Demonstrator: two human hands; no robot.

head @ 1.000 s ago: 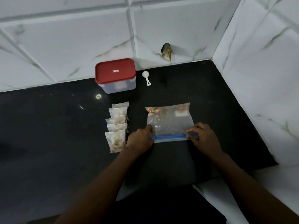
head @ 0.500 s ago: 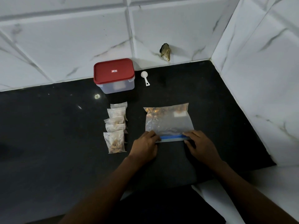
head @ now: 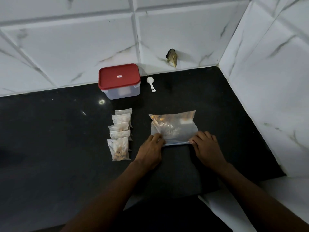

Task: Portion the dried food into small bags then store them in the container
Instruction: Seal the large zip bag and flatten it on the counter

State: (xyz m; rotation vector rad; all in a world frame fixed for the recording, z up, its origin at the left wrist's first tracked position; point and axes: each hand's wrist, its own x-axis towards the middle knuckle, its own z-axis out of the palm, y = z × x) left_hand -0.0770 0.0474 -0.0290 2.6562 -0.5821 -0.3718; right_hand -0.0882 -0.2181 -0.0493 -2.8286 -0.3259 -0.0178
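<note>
Since the earlier frames the blue zip strip has gone out of sight. The near edge of the big bag (head: 173, 124) now looks folded over, and both hands have shifted a little farther onto it.

Left hand (head: 151, 148) pinches the near-left corner of the fold with its fingers curled on the plastic. Right hand (head: 206, 146) pinches the near-right corner the same way. The big bag lies flat on the counter (head: 50, 131), just far of both hands. Its folded edge runs left-right between them, and the leftover dried food is bunched at the far end.

Five small bags (head: 119, 134) sit in an overlapping near-to-far row just left of the left hand, filled, not touching it. The container (head: 119, 81) stands at the far end of that row against the wall, red lid on. A white scoop (head: 151, 83) lies just right of it.

Portioning looks finished, and the step in hand is probably closing up the big bag. Storing is not yet started: lid on, small bags outside. The small bags and container lie left and far, so the left hand is the nearer one for them.
</note>
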